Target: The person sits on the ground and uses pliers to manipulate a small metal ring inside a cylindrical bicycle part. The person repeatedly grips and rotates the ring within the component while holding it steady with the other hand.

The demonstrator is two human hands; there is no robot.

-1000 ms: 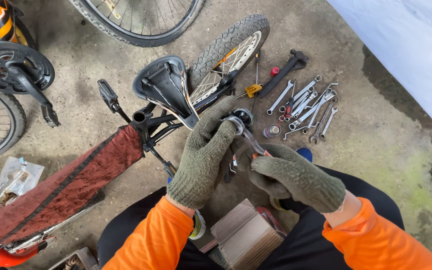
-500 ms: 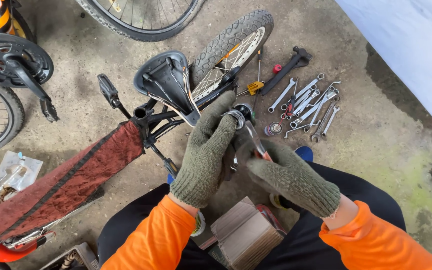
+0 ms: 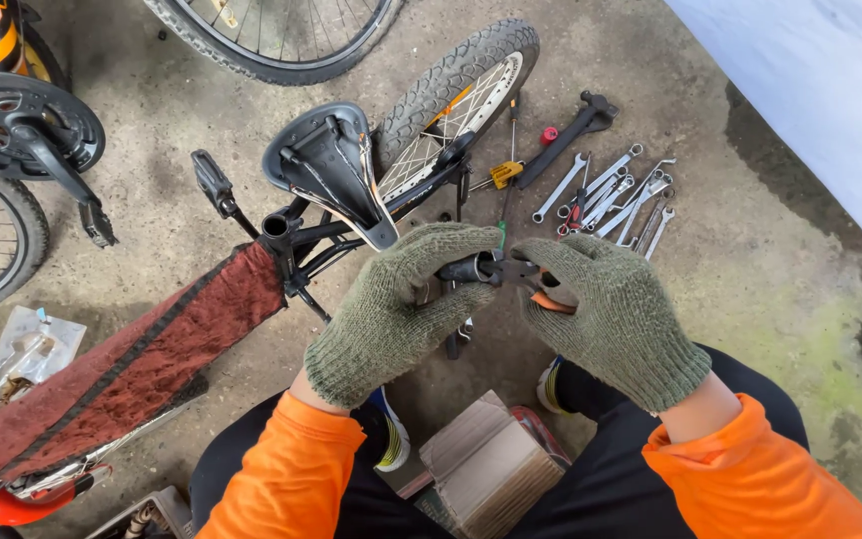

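Both my hands wear green knitted gloves, with orange sleeves behind them. My left hand (image 3: 401, 304) is closed around a small dark metal part (image 3: 466, 269) held in front of me. My right hand (image 3: 621, 314) grips pliers with orange handles (image 3: 541, 289), and their jaws meet the metal part between the two hands. Under the hands an upside-down bicycle rests on its black saddle (image 3: 326, 165), with a red cloth (image 3: 122, 364) draped over its frame.
Several wrenches (image 3: 611, 195), a black hammer (image 3: 576, 125) and a yellow-handled screwdriver (image 3: 504, 172) lie on the concrete at upper right. A small bicycle wheel (image 3: 466, 95), another wheel (image 3: 281, 40), a crankset (image 3: 27, 125), a plastic bag (image 3: 22, 349) and a cardboard box (image 3: 491, 464) surround me.
Both hands have come down and toward me with the metal part and pliers. The right hand has shifted right and its grip on the pliers has turned.
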